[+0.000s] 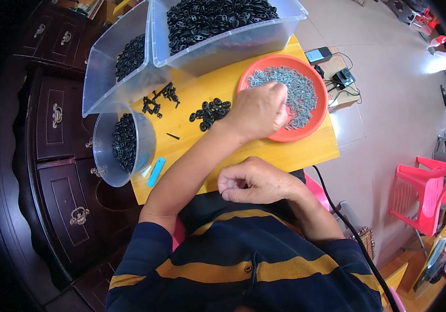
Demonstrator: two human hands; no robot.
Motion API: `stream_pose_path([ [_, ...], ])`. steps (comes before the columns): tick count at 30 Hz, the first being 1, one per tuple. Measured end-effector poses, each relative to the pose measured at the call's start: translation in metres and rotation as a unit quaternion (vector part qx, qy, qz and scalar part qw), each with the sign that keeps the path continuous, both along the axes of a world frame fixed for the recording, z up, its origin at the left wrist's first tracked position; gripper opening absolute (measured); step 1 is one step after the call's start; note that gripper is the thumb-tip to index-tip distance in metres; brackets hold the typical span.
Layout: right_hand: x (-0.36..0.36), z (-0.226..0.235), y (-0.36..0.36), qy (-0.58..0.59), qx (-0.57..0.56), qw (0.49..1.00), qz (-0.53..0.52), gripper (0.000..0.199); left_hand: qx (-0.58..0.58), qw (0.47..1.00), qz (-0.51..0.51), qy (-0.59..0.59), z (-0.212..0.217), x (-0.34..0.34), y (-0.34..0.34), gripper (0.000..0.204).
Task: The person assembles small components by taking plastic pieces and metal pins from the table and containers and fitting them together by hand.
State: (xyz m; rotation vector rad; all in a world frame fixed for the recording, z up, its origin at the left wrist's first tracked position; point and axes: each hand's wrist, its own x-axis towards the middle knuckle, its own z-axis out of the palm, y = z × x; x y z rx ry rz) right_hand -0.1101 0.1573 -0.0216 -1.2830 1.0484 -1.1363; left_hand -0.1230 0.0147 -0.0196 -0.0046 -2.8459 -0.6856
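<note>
My left hand [258,111] reaches across the yellow table [285,154] into an orange plate [284,138]. Its fingers are bent down into the heap of small silver metal parts [304,96], so what they pinch is hidden. My right hand [254,182] rests at the table's near edge, close to my chest. Its fingers are curled in with the thumb against the forefinger, and nothing shows in it. A small pile of black plastic parts [210,112] lies just left of my left hand.
Two clear bins of black parts [218,21] [124,62] stand at the back. A round clear bucket [124,143] with more sits at the left edge, beside a blue strip [156,171]. Further loose black pieces [158,101] lie nearby. A dark wooden cabinet [56,119] stands left, pink chairs [431,192] right.
</note>
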Motion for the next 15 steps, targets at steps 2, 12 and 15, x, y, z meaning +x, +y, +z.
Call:
stream_pose_path([
  [2,0.001,-0.001,-0.001,-0.055,0.026,0.996,-0.058,0.006,0.096,0.992,0.028,0.083,0.010,0.012,-0.013,0.011],
  [12,-0.006,-0.008,-0.004,-0.279,0.048,0.908,-0.308,0.010,0.459,0.876,0.134,0.064,0.013,0.091,-0.034,0.009],
  [15,-0.012,-0.008,-0.004,-0.275,0.058,0.893,-0.352,0.010,0.490,0.861,0.121,0.070,0.013,0.106,-0.037,0.010],
])
